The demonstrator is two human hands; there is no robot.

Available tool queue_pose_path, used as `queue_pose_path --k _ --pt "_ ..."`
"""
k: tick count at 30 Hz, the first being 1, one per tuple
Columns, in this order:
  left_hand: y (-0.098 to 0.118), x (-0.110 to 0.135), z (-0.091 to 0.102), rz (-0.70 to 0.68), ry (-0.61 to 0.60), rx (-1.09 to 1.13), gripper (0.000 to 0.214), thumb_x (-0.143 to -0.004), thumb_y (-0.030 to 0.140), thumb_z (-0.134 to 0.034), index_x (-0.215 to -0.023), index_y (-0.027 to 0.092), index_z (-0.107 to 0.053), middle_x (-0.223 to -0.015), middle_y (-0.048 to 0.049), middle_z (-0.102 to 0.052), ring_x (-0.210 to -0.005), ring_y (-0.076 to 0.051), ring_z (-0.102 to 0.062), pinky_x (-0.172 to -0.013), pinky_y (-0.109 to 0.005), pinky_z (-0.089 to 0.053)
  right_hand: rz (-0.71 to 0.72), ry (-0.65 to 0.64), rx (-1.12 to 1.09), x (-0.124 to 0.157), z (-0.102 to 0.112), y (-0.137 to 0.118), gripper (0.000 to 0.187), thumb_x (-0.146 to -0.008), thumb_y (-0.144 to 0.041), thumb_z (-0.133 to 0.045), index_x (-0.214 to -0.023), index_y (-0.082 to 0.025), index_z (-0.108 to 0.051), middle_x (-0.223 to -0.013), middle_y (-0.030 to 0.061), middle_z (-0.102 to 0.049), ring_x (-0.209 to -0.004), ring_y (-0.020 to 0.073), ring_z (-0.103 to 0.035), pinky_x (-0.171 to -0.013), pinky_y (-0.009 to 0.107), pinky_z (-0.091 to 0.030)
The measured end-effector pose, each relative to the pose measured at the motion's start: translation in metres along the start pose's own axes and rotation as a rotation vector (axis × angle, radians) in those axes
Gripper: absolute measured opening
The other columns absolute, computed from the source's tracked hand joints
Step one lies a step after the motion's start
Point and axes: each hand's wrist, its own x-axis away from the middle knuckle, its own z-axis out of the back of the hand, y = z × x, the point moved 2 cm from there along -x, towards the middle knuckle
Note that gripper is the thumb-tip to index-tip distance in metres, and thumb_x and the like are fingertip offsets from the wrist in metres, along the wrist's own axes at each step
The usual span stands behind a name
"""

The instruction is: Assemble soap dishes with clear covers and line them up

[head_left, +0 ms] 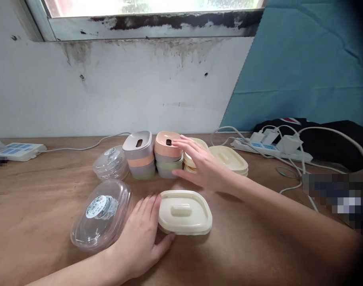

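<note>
Splaying its thumb, left hand (142, 235) touches cream lid (191, 221).

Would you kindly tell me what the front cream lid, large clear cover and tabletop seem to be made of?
Front cream lid: probably moulded plastic, opaque and glossy, with highlights along its raised handle.
Large clear cover: likely plastic, shiny, see-through with bright reflections.
Tabletop: brown, fairly smooth; perhaps wood or wood-look laminate, but its look leaves that open.

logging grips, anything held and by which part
Cannot tell: left hand at the cream lid, left edge; right hand at the orange-topped stack, right side.
</note>
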Motion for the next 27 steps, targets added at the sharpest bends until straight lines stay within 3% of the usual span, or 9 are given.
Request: queue_pose_path --k 3,6,9,14,17,20,22,24,27 --pt "0.0 0.0 0.001 0.006 0.018 0.0 0.066 -0.083 0.045 -0.048 -0.133 0.004 -0.034 -0.135 -0.0215 -0.04 -0.125 -0.033 -0.038 -0.103 -0.051 -0.034 -0.122 -0.062 0.163 -0.037 -0.009 0.002 0.048 -0.081 -0.036 -0.057 -0.12 -0.011 -0.045 -0.126 0.0175 -0.051 -0.127 0.0309 -0.036 -0.106 0.053 -0.02" --pt "0.0 0.001 0.001 0.001 0.026 -0.015 0.067 -0.083 0.044 -0.048 -0.133 0.003 -0.032 -0.135 -0.0229 -0.039 -0.125 -0.034 -0.037 -0.102 -0.053 -0.035 -0.136 -0.127 0.129 -0.054 -0.018 0.006 0.026 -0.08 -0.029 -0.057 -0.102 -0.015 -0.056 -0.097 0.0107 -0.066 -0.1 0.0276 -0.058 -0.101 0.057 -0.022" --pt "-0.001 0.001 0.001 -0.005 -0.001 -0.025 0.068 -0.083 0.045 -0.046 -0.134 0.001 -0.032 -0.136 -0.0236 -0.038 -0.125 -0.035 -0.037 -0.102 -0.053 -0.035 -0.17 -0.107 0.07 -0.058 -0.021 0.013 0.021 -0.078 -0.03 -0.058 -0.095 -0.018 -0.058 -0.091 0.0065 -0.067 -0.091 0.0253 -0.06 -0.095 0.055 -0.031" --pt "-0.001 0.0 0.001 0.004 -0.002 -0.027 0.068 -0.083 0.046 -0.047 -0.133 0.002 -0.034 -0.135 -0.0226 -0.04 -0.125 -0.034 -0.038 -0.103 -0.052 -0.034 -0.247 0.043 -0.035 -0.055 -0.006 0.017 0.034 -0.079 -0.035 -0.058 -0.109 -0.019 -0.053 -0.106 0.0071 -0.063 -0.089 0.0213 -0.06 -0.076 0.035 -0.048" --pt "-0.001 -0.001 0.002 0.005 -0.008 -0.032 0.067 -0.082 0.045 -0.048 -0.133 0.005 -0.034 -0.136 -0.0193 -0.041 -0.126 -0.033 -0.037 -0.104 -0.052 -0.032 -0.214 0.212 -0.123 -0.03 0.005 0.012 0.046 -0.081 -0.032 -0.057 -0.123 -0.02 -0.042 -0.114 0.0075 -0.057 -0.094 0.0191 -0.059 -0.079 0.033 -0.048" --pt "0.0 -0.002 0.003 0.031 -0.022 -0.023 0.067 -0.08 0.043 -0.05 -0.134 0.007 -0.033 -0.137 -0.0165 -0.04 -0.128 -0.03 -0.036 -0.106 -0.051 -0.03 -0.032 0.405 -0.33 0.023 0.005 0.006 0.06 -0.079 -0.024 -0.059 -0.133 -0.025 -0.032 -0.114 0.0072 -0.055 -0.105 0.0197 -0.055 -0.083 0.032 -0.049" --pt "0.0 -0.001 0.003 0.041 -0.035 -0.022 0.067 -0.08 0.043 -0.05 -0.135 0.008 -0.032 -0.138 -0.0155 -0.039 -0.128 -0.029 -0.036 -0.106 -0.051 -0.03 0.034 0.392 -0.356 0.064 -0.003 0.005 0.066 -0.078 -0.018 -0.059 -0.136 -0.025 -0.029 -0.12 0.009 -0.05 -0.108 0.02 -0.053 -0.087 0.031 -0.048" --pt "-0.001 0.0 0.002 0.033 -0.04 -0.035 0.066 -0.082 0.045 -0.047 -0.135 0.009 -0.032 -0.139 -0.0148 -0.038 -0.129 -0.029 -0.035 -0.105 -0.052 -0.03 0.076 0.295 -0.336 0.097 -0.012 0.006 0.071 -0.075 -0.013 -0.057 -0.138 -0.02 -0.025 -0.124 0.0131 -0.044 -0.116 0.0243 -0.046 -0.093 0.035 -0.045" --pt "-0.002 0.0 0.0 0.017 -0.018 -0.061 0.065 -0.084 0.048 -0.044 -0.135 0.01 -0.032 -0.14 -0.0134 -0.037 -0.129 -0.028 -0.035 -0.105 -0.05 -0.032 0.184 0.194 -0.294 0.121 -0.018 0.007 0.069 -0.072 -0.009 -0.055 -0.136 -0.016 -0.028 -0.12 0.0154 -0.044 -0.12 0.0289 -0.039 -0.096 0.042 -0.042"
